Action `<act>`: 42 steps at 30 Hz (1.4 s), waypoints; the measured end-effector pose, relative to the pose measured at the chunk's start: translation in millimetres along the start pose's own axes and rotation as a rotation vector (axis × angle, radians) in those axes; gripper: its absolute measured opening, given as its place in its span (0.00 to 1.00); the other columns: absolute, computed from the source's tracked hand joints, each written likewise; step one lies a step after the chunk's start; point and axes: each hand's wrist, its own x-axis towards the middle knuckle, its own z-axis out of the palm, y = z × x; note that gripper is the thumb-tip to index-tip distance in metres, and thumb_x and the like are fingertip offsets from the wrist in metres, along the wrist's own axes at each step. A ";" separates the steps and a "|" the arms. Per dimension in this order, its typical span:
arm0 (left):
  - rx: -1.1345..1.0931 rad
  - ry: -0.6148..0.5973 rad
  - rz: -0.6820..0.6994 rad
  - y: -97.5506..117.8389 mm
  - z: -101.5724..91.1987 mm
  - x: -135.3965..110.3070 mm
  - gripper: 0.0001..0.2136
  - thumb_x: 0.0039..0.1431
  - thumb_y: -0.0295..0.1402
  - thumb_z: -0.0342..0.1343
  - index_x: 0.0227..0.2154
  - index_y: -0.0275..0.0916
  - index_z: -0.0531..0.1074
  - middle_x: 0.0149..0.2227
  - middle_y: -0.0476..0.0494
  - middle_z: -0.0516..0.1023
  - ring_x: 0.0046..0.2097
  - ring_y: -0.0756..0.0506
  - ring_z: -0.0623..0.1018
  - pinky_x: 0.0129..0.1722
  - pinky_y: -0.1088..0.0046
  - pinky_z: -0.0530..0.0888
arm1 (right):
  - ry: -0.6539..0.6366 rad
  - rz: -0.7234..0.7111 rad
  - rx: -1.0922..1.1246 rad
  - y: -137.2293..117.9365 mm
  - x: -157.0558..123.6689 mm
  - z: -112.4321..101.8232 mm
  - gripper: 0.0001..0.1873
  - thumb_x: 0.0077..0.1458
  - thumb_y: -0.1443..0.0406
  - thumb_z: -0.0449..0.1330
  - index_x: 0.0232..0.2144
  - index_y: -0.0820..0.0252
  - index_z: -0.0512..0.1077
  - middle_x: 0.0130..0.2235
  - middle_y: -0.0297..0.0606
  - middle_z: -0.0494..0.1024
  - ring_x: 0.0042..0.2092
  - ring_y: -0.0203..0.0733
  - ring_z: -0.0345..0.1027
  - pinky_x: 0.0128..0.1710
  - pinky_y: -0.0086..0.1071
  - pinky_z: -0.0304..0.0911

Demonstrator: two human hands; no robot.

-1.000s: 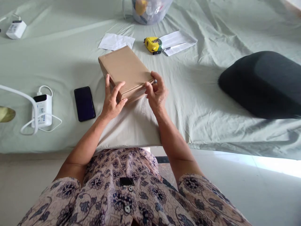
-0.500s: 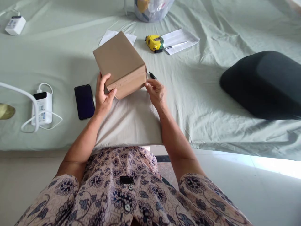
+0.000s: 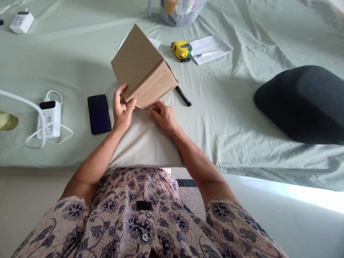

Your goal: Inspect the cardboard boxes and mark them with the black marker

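A box wrapped in brown paper (image 3: 142,70) is tipped up on its near edge above a pale cushion (image 3: 146,143) on the green sheet. My left hand (image 3: 121,111) grips the box's near left corner, thumb and fingers pinched on it. My right hand (image 3: 163,115) rests under the box's near bottom edge, fingers curled against it. A black pen (image 3: 184,96) lies on the sheet just right of the box.
A dark phone (image 3: 99,114) lies left of my left hand, a white power bank with cable (image 3: 49,118) further left. Behind the box are a yellow tape measure (image 3: 181,49), papers (image 3: 211,47) and a clear tub (image 3: 180,10). A black cushion (image 3: 303,102) sits at right.
The box went from lying flat to being tilted up on its near edge. My right hand slid from the right corner to beneath the box. The black pen became visible.
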 end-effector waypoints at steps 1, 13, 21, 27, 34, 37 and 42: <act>-0.006 0.002 -0.021 -1.2 0.4 -0.3 0.34 0.61 0.64 0.54 0.64 0.54 0.58 0.68 0.37 0.65 0.62 0.34 0.75 0.48 0.58 0.83 | -0.006 -0.005 -0.040 -2.5 -1.0 0.8 0.15 0.58 0.51 0.61 0.36 0.56 0.73 0.32 0.35 0.79 0.31 0.38 0.67 0.35 0.34 0.61; 0.376 -0.002 -0.072 -42.3 -5.7 -0.6 0.22 0.60 0.49 0.64 0.48 0.41 0.68 0.50 0.35 0.79 0.57 0.33 0.79 0.60 0.50 0.75 | 0.048 -0.009 -0.275 -1.1 -2.8 -18.3 0.18 0.62 0.56 0.60 0.23 0.56 0.66 0.27 0.34 0.69 0.30 0.37 0.58 0.34 0.34 0.52; 0.557 -0.072 -0.025 -36.0 -4.2 -1.0 0.18 0.55 0.35 0.67 0.46 0.40 0.69 0.44 0.37 0.82 0.48 0.31 0.83 0.53 0.50 0.79 | 0.047 0.024 -0.371 4.2 -2.5 -22.6 0.14 0.58 0.57 0.63 0.24 0.56 0.69 0.29 0.34 0.71 0.30 0.38 0.58 0.33 0.34 0.48; 0.590 -0.123 -0.006 -37.6 -11.2 2.7 0.12 0.62 0.40 0.61 0.44 0.41 0.70 0.38 0.39 0.83 0.44 0.33 0.84 0.50 0.55 0.80 | 0.033 0.010 -0.351 9.2 -0.7 -24.1 0.13 0.57 0.57 0.62 0.24 0.56 0.69 0.29 0.34 0.71 0.31 0.39 0.58 0.33 0.34 0.48; 0.482 -0.087 0.141 -17.4 -13.8 4.3 0.31 0.66 0.61 0.51 0.60 0.42 0.65 0.60 0.33 0.78 0.60 0.35 0.79 0.59 0.56 0.78 | -0.029 0.052 -0.378 4.0 -2.3 -29.9 0.12 0.58 0.57 0.60 0.26 0.57 0.70 0.30 0.35 0.71 0.32 0.38 0.60 0.34 0.34 0.50; 0.332 -0.047 0.211 -7.5 -13.8 10.6 0.38 0.67 0.62 0.48 0.71 0.47 0.48 0.74 0.35 0.59 0.71 0.37 0.68 0.61 0.59 0.77 | -0.045 0.024 -0.381 3.9 -2.8 -31.4 0.12 0.58 0.58 0.59 0.27 0.58 0.71 0.30 0.36 0.72 0.33 0.39 0.61 0.34 0.33 0.50; 0.248 -0.125 0.307 -2.2 -17.7 20.3 0.30 0.72 0.58 0.42 0.70 0.52 0.54 0.73 0.41 0.61 0.72 0.39 0.66 0.66 0.63 0.73 | -0.106 -0.048 -0.351 5.3 -4.0 -33.3 0.12 0.59 0.58 0.59 0.26 0.57 0.72 0.29 0.35 0.70 0.32 0.38 0.61 0.34 0.33 0.51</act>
